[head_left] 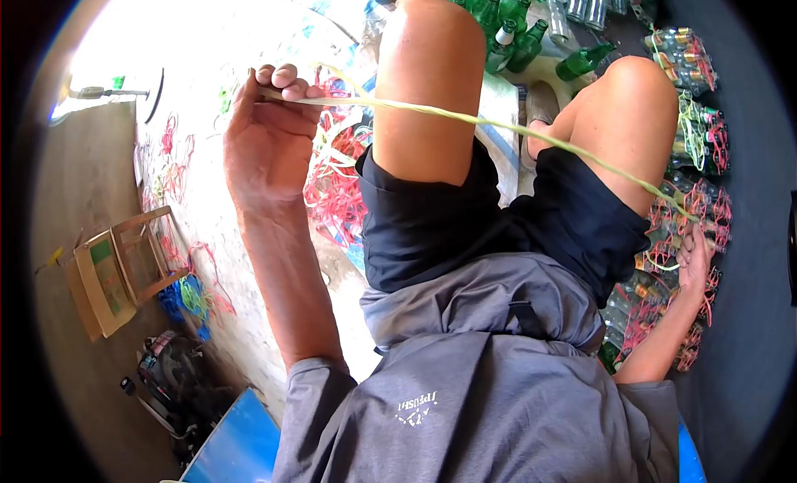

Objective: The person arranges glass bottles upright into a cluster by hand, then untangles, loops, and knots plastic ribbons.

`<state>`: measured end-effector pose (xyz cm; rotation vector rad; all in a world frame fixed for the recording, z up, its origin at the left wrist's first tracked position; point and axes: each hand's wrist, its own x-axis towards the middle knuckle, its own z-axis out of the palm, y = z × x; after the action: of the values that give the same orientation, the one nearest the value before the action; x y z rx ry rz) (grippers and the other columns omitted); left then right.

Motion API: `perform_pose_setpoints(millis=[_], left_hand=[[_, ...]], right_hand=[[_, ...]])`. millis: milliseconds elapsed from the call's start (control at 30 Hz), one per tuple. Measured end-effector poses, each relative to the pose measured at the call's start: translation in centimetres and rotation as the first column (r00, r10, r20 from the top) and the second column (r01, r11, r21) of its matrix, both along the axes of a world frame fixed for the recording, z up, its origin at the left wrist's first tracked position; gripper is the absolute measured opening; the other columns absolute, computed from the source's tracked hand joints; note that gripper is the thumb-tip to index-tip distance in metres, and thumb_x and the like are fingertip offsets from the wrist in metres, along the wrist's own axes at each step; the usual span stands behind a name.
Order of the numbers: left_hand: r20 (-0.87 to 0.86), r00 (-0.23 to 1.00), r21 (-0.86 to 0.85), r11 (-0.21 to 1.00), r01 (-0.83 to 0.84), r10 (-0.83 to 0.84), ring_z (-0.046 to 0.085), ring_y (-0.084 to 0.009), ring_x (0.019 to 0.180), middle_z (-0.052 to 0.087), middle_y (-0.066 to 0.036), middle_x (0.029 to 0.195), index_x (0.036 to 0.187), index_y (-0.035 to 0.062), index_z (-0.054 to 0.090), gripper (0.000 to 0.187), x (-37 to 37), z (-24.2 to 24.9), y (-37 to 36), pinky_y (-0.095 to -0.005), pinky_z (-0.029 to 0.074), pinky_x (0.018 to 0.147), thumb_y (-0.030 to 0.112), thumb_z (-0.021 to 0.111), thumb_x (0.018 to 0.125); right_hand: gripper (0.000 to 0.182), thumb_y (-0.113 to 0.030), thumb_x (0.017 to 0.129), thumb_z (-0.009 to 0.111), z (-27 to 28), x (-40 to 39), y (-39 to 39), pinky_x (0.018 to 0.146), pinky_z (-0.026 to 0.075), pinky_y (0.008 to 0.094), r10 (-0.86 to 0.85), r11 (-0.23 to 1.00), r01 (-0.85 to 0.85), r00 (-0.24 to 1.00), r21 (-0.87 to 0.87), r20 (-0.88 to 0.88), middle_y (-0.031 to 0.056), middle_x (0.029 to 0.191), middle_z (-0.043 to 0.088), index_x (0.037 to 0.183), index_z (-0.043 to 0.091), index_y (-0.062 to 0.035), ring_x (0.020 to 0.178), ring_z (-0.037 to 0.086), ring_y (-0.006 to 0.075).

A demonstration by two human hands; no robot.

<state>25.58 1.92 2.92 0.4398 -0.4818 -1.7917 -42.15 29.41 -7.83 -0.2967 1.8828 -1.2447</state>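
So the thin yellow-green plastic strap (498, 126) runs taut across both knees, left hand (270, 139) pinching one end in a tight closed grip, right hand (693, 263) closed on the other end among strap-bundled bottles (693, 143). Loose red straps (336, 188) just below the left grip, green glass bottles (506, 26) beyond.

Seated person pulling a pale green string (498, 126) taut across both bare knees. Left hand (270, 143), raised, pinches one end; right hand (693, 263), lowered, rests on tied bundled bottles (693, 151). Red string scraps (336, 188) lie just beyond the left hand; green bottles (515, 31) stand beyond the knees.
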Motion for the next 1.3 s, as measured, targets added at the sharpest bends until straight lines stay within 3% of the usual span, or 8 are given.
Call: perform_pose_setpoints(millis=[500,633,667,767,933,1067,1167,1300], left_hand=[[0.012,0.998,-0.038,0.998,-0.056,0.056,0.051,-0.0200,0.083,0.055,-0.008,0.096,0.102,0.0046,0.054,0.024,3.3,1.6,-1.1,-0.0437,0.047,0.090,0.020,0.039,0.114],[0.008,1.000,-0.068,0.998,-0.012,0.013,0.050,-0.0200,0.083,0.055,-0.007,0.094,0.102,0.0054,0.053,0.027,1.9,2.1,-0.4,-0.0430,0.047,0.090,0.022,0.037,0.114],[0.013,1.000,-0.075,0.997,0.006,-0.005,0.050,-0.0199,0.083,0.055,-0.007,0.093,0.102,0.0057,0.053,0.027,1.1,2.3,-0.2,-0.0428,0.046,0.089,0.023,0.036,0.114],[0.079,0.997,-0.073,0.997,0.028,-0.022,0.050,-0.0194,0.081,0.055,-0.005,0.090,0.102,0.0072,0.052,0.028,-2.6,2.8,1.2,-0.0419,0.047,0.089,0.027,0.036,0.115],[0.092,0.994,-0.055,0.997,0.061,-0.056,0.043,-0.0180,0.080,0.046,-0.004,0.088,0.099,0.0103,0.045,0.027,-9.8,4.0,4.2,-0.0406,0.042,0.084,0.030,0.035,0.116],[0.054,0.994,-0.061,0.993,0.101,-0.098,0.042,-0.0169,0.078,0.046,-0.003,0.087,0.098,0.0104,0.044,0.030,-14.2,4.2,5.8,-0.0372,0.041,0.080,0.032,0.035,0.116],[0.045,0.997,0.074,0.996,0.055,-0.058,0.041,-0.0155,0.077,0.046,-0.003,0.086,0.097,0.0106,0.044,0.030,-15.2,4.8,6.5,-0.0345,0.040,0.078,0.031,0.035,0.116],[0.033,0.995,0.057,0.994,0.089,-0.091,0.035,-0.0127,0.071,0.043,-0.001,0.082,0.096,0.0105,0.046,0.029,-13.7,3.3,5.5,-0.0304,0.034,0.068,0.030,0.037,0.116]], right_hand=[[0.029,-0.035,0.108,0.062,-5.0,-7.0,4.8,0.041,0.030,0.0245,-0.215,0.925,0.247,0.967,0.288,-0.138,-0.0070,0.066,0.048,0.107,0.068,-0.0070,0.047,0.038,0.0053],[0.026,-0.022,0.101,0.062,-4.8,-6.5,3.8,0.059,0.048,0.0270,0.234,0.866,-0.021,0.900,0.499,-0.368,0.0026,0.087,0.067,0.117,0.069,-0.0028,0.071,0.061,0.0099],[0.037,-0.019,0.095,0.061,-6.0,-7.4,3.5,0.084,0.054,0.0291,0.417,0.866,-0.065,0.643,0.497,-0.643,0.0121,0.116,0.073,0.127,0.068,0.0002,0.099,0.070,0.0187],[0.035,-0.011,0.101,0.062,0.6,1.5,-3.3,0.102,0.051,0.0322,0.322,0.947,-0.165,0.496,0.277,-0.806,0.0165,0.131,0.070,0.133,0.065,0.0018,0.118,0.068,0.0233],[0.032,-0.003,0.102,0.061,12.8,24.4,-12.4,0.101,0.053,0.0332,0.250,0.727,-0.582,0.719,-0.365,-0.648,0.0139,0.122,0.070,0.132,0.062,0.0072,0.112,0.067,0.0182],[0.058,-0.010,0.084,0.081,15.3,33.8,-15.9,0.094,0.054,0.0389,0.382,0.346,-0.878,0.454,-0.331,-0.805,0.0204,0.121,0.067,0.134,0.057,0.0073,0.106,0.068,0.0314],[0.054,-0.011,0.089,0.080,14.4,37.8,-16.4,0.080,0.057,0.0399,0.672,0.382,-0.821,0.562,-0.425,-0.482,0.0228,0.107,0.070,0.135,0.055,0.0029,0.088,0.072,0.0361],[0.018,-0.009,0.101,0.066,13.3,36.5,-16.4,0.063,0.054,0.0399,0.638,0.434,-0.812,0.583,-0.391,-0.503,0.0200,0.075,0.066,0.118,0.063,-0.0010,0.069,0.071,0.0370]])
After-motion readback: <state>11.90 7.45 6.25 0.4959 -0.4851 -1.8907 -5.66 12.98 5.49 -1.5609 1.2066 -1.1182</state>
